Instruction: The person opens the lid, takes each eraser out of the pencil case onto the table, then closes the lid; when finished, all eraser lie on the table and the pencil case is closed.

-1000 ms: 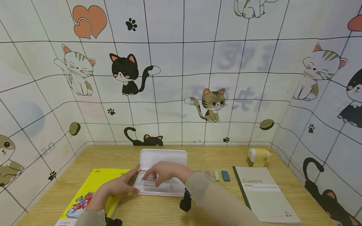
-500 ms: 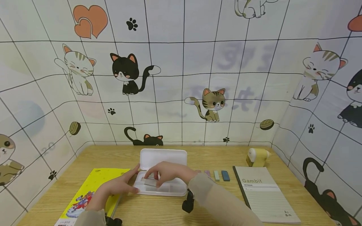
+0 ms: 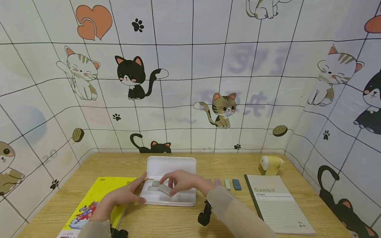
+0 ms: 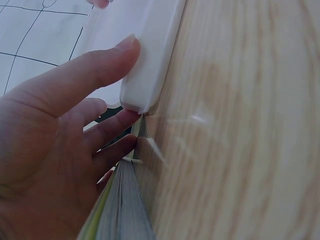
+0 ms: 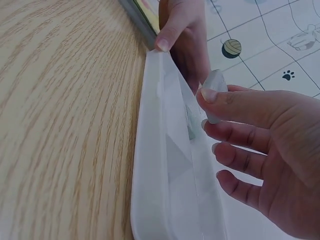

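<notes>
A white pencil case (image 3: 187, 200) lies with its lid raised on the table. My left hand (image 3: 126, 193) holds its left end, the thumb on the front corner and the fingers at the end, as the left wrist view shows. My right hand (image 3: 181, 181) pinches a whitish block, apparently an eraser (image 5: 215, 80), between thumb and forefinger. In the head view this eraser is tilted over the case's tray. A pale greenish piece (image 5: 190, 122) lies inside the case; its kind is hard to tell.
Right of the case stand small eraser-like blocks in a row, among them a blue block (image 3: 236, 184) and a pale green block (image 3: 227, 184). A notebook (image 3: 279, 205) lies at right, with a yellow-and-white device (image 3: 271, 165) behind. A yellow book (image 3: 95, 198) lies at left.
My right hand has moved slightly right, lifting and tilting the whitish eraser from the case's tray; the greenish piece there shows more. My left hand has stayed on the case.
</notes>
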Demonstrator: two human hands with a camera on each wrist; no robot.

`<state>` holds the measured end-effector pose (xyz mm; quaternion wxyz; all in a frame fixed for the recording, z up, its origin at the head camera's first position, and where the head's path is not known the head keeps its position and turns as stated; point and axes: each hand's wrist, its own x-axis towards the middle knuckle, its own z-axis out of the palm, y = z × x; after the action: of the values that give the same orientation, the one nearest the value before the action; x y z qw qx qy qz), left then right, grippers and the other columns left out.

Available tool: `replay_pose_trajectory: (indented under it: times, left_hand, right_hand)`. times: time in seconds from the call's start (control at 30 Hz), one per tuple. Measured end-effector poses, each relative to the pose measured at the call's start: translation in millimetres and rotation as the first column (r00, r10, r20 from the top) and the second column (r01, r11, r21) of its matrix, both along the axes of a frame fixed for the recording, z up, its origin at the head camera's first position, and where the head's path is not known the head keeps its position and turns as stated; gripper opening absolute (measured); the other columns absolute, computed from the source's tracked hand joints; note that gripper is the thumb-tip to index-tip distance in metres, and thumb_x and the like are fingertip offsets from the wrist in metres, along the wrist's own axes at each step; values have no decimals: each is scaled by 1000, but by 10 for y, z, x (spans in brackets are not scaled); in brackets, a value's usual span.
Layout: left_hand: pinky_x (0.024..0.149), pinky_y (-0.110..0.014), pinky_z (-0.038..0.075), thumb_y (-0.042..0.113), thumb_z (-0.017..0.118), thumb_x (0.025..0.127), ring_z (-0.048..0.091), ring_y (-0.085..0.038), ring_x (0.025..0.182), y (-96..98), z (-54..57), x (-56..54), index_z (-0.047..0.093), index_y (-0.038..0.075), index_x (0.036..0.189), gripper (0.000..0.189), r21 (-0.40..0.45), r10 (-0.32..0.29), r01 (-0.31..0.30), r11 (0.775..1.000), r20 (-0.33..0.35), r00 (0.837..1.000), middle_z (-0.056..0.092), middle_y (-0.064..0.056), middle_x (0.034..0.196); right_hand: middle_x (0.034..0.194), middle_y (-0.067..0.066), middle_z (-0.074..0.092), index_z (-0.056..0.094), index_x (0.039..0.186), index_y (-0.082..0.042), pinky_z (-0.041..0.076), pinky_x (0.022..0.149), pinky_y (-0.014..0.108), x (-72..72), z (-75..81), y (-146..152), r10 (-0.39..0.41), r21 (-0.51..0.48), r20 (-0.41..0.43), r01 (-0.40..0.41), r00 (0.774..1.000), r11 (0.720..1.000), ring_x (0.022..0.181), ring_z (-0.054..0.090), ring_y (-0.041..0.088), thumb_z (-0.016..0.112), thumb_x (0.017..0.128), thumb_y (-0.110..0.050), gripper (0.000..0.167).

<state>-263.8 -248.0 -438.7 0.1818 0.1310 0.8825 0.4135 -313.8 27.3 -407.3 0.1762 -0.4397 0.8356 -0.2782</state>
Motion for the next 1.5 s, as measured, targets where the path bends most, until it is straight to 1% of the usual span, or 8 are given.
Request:
replay_pose_trajectory:
  times: [0.33, 0.4, 0.67, 0.8, 0.93, 1.03, 1.23, 1.5]
  left_hand:
    - [111, -64, 7, 26, 79, 80, 7, -45, 143, 7, 3, -15, 7, 10, 156, 106, 30, -42, 42, 999, -12, 999, 15, -27, 157]
    - [110, -65, 8, 28, 78, 81, 7, -46, 142, 3, 1, -13, 6, 10, 156, 106, 12, -51, 51, 999, -21, 998, 15, -28, 156]
    - [109, -66, 7, 32, 77, 81, 6, -47, 142, -41, -9, 4, 5, 13, 157, 106, 22, -63, 64, 998, -28, 998, 13, -29, 156]
    - [110, -65, 7, 38, 78, 79, 7, -46, 142, -54, -38, -16, 5, 14, 157, 109, 3, -66, 66, 998, -22, 998, 13, -27, 157]
    - [112, -62, 5, 41, 81, 73, 7, -40, 145, -56, -89, -60, 9, 16, 157, 114, 10, -26, 26, 1000, 4, 1000, 15, -20, 159]
    - [112, -62, 6, 41, 82, 72, 8, -38, 145, -43, -89, -59, 11, 17, 157, 114, 10, -6, 6, 1000, -1, 1000, 18, -18, 159]
    - [110, -66, 7, 40, 78, 78, 8, -45, 143, -20, -28, -17, 7, 15, 157, 109, -26, -52, 51, 998, -40, 998, 16, -25, 157]
    - [109, -66, 7, 32, 77, 81, 6, -45, 143, -18, 1, -15, 6, 13, 157, 105, -28, -56, 56, 998, -23, 998, 14, -26, 157]
  right_hand:
    - [80, -9, 60, 64, 122, -18, 47, 59, 20, 30, -57, 282, -49, -98, 61, 55, 997, 994, 62, 53, 6, 81, 77, -9, 49]
    - [79, -9, 60, 63, 121, -18, 46, 58, 20, 36, -70, 337, -56, -113, 68, 64, 996, 992, 62, 52, 6, 81, 77, -10, 48]
    - [80, -6, 60, 62, 122, -15, 44, 56, 21, 101, -70, 567, -84, -147, 104, 99, 991, 984, 61, 49, 7, 80, 79, -11, 46]
    - [79, -5, 60, 62, 118, -19, 43, 58, 21, 138, -76, 704, -132, -134, 92, 143, 987, 981, 63, 49, 7, 81, 78, -14, 45]
    - [80, -3, 60, 61, 116, -19, 43, 58, 23, 173, -82, 863, -168, -136, 88, 179, 982, 974, 64, 49, 8, 81, 79, -16, 43]
    - [80, -2, 61, 60, 116, -18, 42, 58, 23, 201, -84, 989, -184, -144, 87, 195, 979, 970, 64, 49, 8, 81, 79, -17, 43]
    - [81, 0, 61, 60, 112, -17, 46, 59, 24, 234, -120, 1211, -225, -157, 55, 231, 973, 960, 65, 51, 7, 82, 77, -19, 42]
    - [80, -4, 61, 60, 109, -15, 44, 59, 25, 325, -142, 1384, -297, -159, 2, 294, 955, 943, 65, 51, 9, 83, 76, -22, 42]
